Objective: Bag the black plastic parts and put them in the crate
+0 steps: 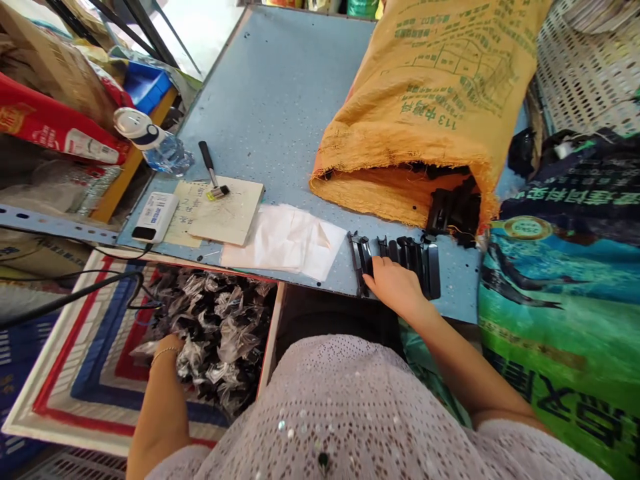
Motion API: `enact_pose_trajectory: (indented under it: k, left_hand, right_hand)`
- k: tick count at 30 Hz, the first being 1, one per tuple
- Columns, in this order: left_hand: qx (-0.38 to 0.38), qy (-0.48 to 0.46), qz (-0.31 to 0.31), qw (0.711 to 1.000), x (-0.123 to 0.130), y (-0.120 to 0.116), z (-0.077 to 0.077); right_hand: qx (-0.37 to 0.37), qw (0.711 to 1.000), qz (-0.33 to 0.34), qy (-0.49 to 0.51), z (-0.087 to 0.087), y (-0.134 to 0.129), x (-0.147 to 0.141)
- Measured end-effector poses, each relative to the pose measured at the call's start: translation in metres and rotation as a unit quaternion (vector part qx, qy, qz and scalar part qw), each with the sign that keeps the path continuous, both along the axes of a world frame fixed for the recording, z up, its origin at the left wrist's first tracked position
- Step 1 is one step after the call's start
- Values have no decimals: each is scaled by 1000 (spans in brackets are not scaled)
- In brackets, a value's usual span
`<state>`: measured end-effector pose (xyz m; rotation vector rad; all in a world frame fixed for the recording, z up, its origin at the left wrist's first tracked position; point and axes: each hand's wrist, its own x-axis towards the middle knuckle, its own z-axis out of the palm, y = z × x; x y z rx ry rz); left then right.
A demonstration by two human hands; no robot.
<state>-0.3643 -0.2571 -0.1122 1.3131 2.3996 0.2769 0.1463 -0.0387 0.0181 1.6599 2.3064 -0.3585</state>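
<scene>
Several slim black plastic parts (430, 270) lie side by side near the front edge of the table. My right hand (395, 283) is on them, fingers curled and thumb against one black plastic part (359, 260) at the left end of the row. My left hand (169, 345) reaches down into the crate on the left, its fingers out of sight by the bagged black pieces (220, 333). What it touches there I cannot make out. Thin white plastic bags (287, 241) lie flat on the table, left of my right hand.
An orange woven sack (430, 87) lies open toward me with more black parts (455, 210) in its mouth. A brush (213, 177), cardboard (233, 210), white device (156, 217) and water bottle (167, 153) are at left. A stacked crate's rim (30, 393) is below; a green-blue sack (565, 287) stands right.
</scene>
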Motion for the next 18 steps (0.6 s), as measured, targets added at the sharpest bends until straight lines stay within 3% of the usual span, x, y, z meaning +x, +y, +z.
enact_pose_trajectory:
  k: [3,6,8,10,12,15,18]
  left_hand:
    - [8,21,67,997,10,22,4]
    - [52,24,89,994,50,64,24]
    - [143,-22,32,989,95,105,42]
    - [248,-69,-72,964,147,154,58]
    - [296,-67,-137,943,196,209,68]
    - [251,-46,-153,955,250,285,70]
    - [147,-75,-144,976,269,346,72]
  right_hand:
    - [-32,999,-8,2,-2,-1,-3]
    - [-70,996,-23,43,-1,6,5]
    - [-84,986,-35,139,0,14,10]
    - [-85,962,-56,253,0,22,9]
    - [-85,930,-82,347,-1,29,3]
    - [-94,885,-113,443,-3,34,-2]
    - [-92,853,-144,492,-5,32,6]
